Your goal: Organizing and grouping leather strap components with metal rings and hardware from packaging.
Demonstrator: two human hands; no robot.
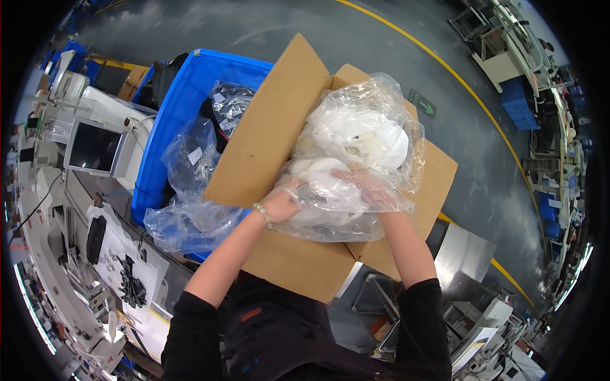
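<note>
Reaches into the box (305, 268) to a white-filled bag (327, 216) lying between the left hand (279, 205), curled at its near left side, and the right hand (376, 188), stretched inward and seen through its clear layer. Cannot tell whether gripping with either.

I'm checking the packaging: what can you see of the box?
The box is plain brown cardboard, open, with flaps spread. Its left flap tilts up, partly hiding the blue bin. Clear plastic around white items bulges from the box, touched by the left hand and right hand. What supports the box is hidden.
</note>
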